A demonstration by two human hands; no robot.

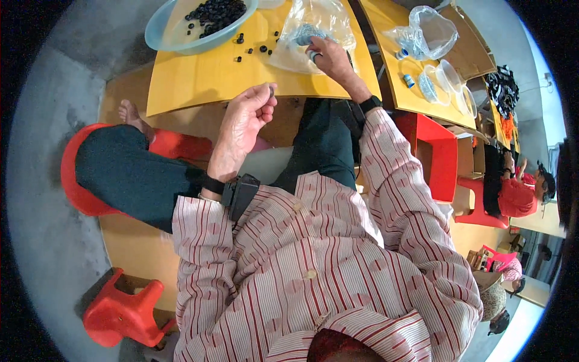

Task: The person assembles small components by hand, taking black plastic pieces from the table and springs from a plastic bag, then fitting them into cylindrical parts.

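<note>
My left hand [243, 123] is raised in front of the table's near edge, palm partly turned up. Its thumb and fingertips pinch a small dark round piece [271, 90]. Over the table, my right hand [332, 59] reaches to a clear plastic bag [289, 59] that holds a heap of small bluish pieces [309, 34]. The fingers are bent together at the bag; what they hold, if anything, is hidden. A pale band shows near one finger. Several small black caps [263, 49] lie loose on the yellow table [199, 75] left of the bag.
A light blue basin [158, 37] with many black caps stands at the far left. On a second yellow table are another clear bag [440, 36], clear tubs [447, 75] and a cardboard box [467, 42]. A red bin [435, 157] stands at right; a red stool [123, 309] lies lower left.
</note>
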